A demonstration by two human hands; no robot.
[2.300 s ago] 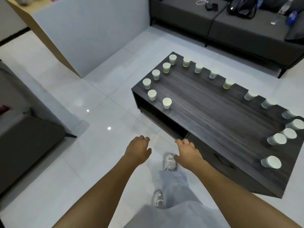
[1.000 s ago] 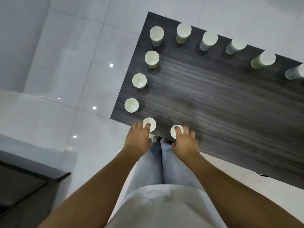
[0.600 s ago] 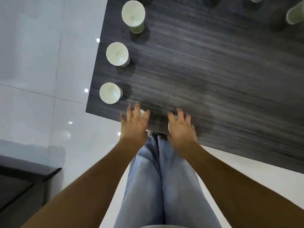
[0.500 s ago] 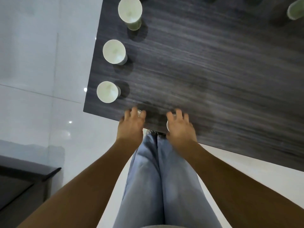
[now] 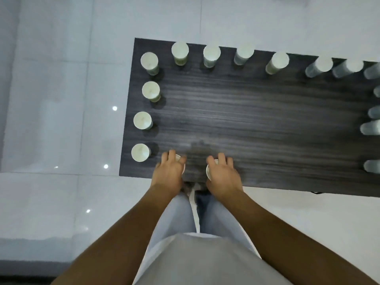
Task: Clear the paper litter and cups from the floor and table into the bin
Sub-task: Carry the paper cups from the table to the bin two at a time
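Note:
I look straight down on a dark wooden table (image 5: 246,124) ringed with several white paper cups. My left hand (image 5: 169,173) grips one cup (image 5: 180,163) at the table's near edge, fingers curled over its rim. My right hand (image 5: 223,175) grips a second cup (image 5: 210,171) a little to the right, in the same way. Both cups are mostly hidden under my hands. Just left of my left hand stands another cup (image 5: 140,152) at the near left corner.
More cups line the left edge (image 5: 142,120), the far edge (image 5: 211,54) and the right end (image 5: 371,128) of the table. Glossy white floor tiles (image 5: 61,120) surround it. My legs stand against the table's near side. No bin or paper litter is in view.
I walked up to the table and brought both hands down over the two nearest cups. Since half a second ago the view has pulled back, showing most of the table.

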